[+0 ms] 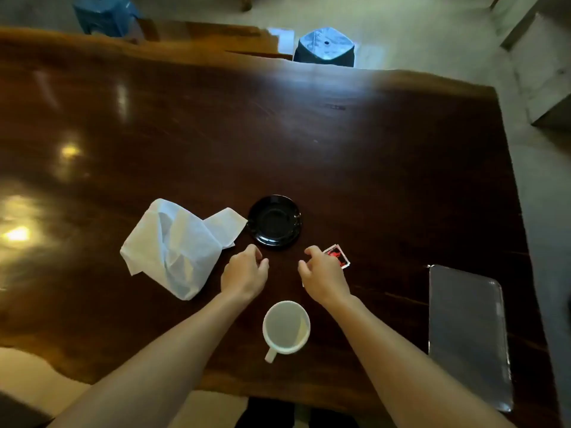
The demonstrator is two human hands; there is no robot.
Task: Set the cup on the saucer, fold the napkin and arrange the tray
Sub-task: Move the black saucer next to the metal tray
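Head view: both hands loosely curled, holding nothing;
left hand [244, 272]: beside napkin [176, 247];
right hand [323, 273]: near saucer [274, 221];
cup [286, 328]: between forearms

Single head-worn wide-angle view, facing forward and steeply down, close above the table [278, 134]

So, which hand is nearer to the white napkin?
Left. The left hand is just right of the napkin; the right hand is farther right, beyond it.
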